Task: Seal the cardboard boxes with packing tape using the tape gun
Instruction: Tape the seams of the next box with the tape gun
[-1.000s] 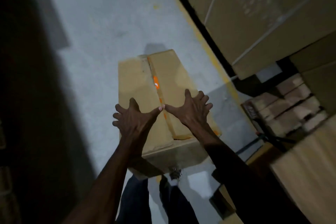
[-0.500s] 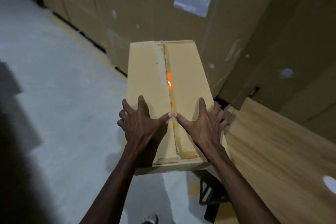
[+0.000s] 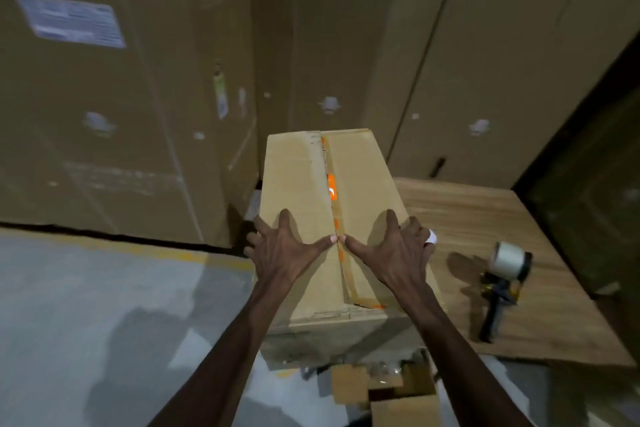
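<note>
A brown cardboard box (image 3: pixel 298 177) sits in the middle of the view, its top flaps closed along a centre seam with orange tape remnants. My left hand (image 3: pixel 287 250) and my right hand (image 3: pixel 391 250) are spread on the near half of the top. Their thumbs meet at the seam and the outer fingers curl over the side edges, gripping the box. The box's right part overlaps a wooden surface (image 3: pixel 485 218). A tape gun (image 3: pixel 502 284) with a pale tape roll lies on that surface, to the right of my right hand and apart from it.
Tall cardboard cartons (image 3: pixel 121 97) form a wall close behind the box. Grey concrete floor (image 3: pixel 86 305) with a yellow line spreads to the left. Small open cardboard pieces (image 3: pixel 391 392) lie below the box's near end.
Still gripped by both hands, the box has travelled from above the open floor to the wooden surface by the cartons. The tape gun has come into view at right.
</note>
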A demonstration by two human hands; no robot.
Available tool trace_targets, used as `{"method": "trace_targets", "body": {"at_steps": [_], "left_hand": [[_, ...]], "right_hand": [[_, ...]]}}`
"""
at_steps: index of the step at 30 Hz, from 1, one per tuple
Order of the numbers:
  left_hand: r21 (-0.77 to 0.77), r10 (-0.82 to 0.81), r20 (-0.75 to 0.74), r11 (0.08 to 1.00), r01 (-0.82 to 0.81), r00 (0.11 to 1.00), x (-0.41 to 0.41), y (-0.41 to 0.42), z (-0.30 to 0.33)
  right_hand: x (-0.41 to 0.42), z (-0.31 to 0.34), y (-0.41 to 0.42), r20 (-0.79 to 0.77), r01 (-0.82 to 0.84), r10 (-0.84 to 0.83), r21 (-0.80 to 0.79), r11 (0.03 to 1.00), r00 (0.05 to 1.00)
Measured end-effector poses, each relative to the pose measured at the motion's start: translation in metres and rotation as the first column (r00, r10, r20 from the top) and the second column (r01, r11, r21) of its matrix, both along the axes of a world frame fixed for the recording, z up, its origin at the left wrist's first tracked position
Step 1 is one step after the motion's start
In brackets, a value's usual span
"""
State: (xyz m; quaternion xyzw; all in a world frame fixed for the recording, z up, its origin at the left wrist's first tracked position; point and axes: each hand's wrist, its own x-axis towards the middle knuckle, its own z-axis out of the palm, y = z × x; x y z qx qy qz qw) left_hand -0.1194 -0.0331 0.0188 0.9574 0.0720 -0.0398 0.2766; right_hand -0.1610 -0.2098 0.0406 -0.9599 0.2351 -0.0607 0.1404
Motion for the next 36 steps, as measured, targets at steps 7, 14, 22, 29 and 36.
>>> {"method": "trace_targets", "body": {"at_steps": [7, 14, 22, 29, 36], "left_hand": [[0.109, -0.079, -0.004, 0.991, 0.079, 0.997, 0.014, -0.140, -0.027], [0.272, -0.209, -0.063, 0.937, 0.219, 0.976, 0.046, -0.173, -0.036], [0.307, -0.538, -0.031, 0.797, 0.520, 0.843, 0.067, -0.212, -0.027], [0.389, -0.698, -0.007, 0.658, 0.645, 0.716, 0.078, -0.223, -0.040], [0.385, -0.698, 0.034, 0.670, 0.635, 0.716, 0.078, -0.221, -0.047]], "right_hand": [[0.003, -0.040, -0.137, -0.060, 0.033, -0.029, 0.066, 0.997, 0.998], [0.022, -0.045, -0.170, -0.047, 0.005, 0.002, 0.148, 0.989, 0.999], [-0.009, -0.053, -0.230, 0.134, 0.080, -0.126, 0.306, 0.949, 0.983], [-0.084, -0.133, -0.278, 0.025, 0.429, -0.486, 0.433, 0.793, 0.873], [-0.080, -0.197, -0.296, -0.213, 0.537, -0.536, 0.621, 0.571, 0.817]]}}
